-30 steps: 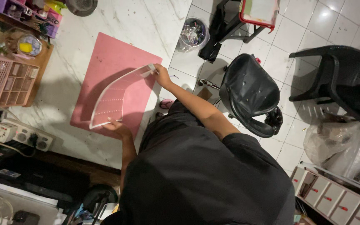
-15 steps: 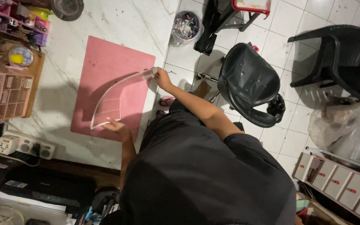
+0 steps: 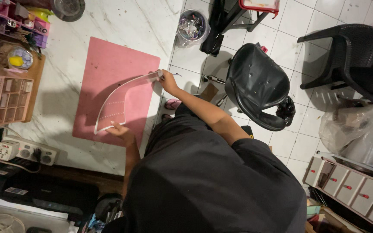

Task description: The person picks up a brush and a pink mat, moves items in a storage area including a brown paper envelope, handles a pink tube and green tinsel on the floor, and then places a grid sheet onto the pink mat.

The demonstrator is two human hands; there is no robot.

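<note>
The left hand [image 3: 121, 130] had its fingers closed on the near end of a clear flexible sheet [image 3: 116, 105]. The right hand [image 3: 168, 80] pinched the far end between closed fingers. The sheet was bowed upward between both grips, held just above a pink mat [image 3: 104, 64]. The mat lay flat on a white marbled surface [image 3: 65, 51]. Beyond the left hand, at the surface's far side, stood a pink compartment basket [image 3: 3, 100]; nearer the person, a white power strip [image 3: 20, 150]. Past the right hand, off the surface's edge, the room had a white tiled floor [image 3: 298, 30] carrying a black swivel chair [image 3: 255, 86], a black plastic chair [image 3: 346, 47] and a small waste bin [image 3: 191, 28].
</note>
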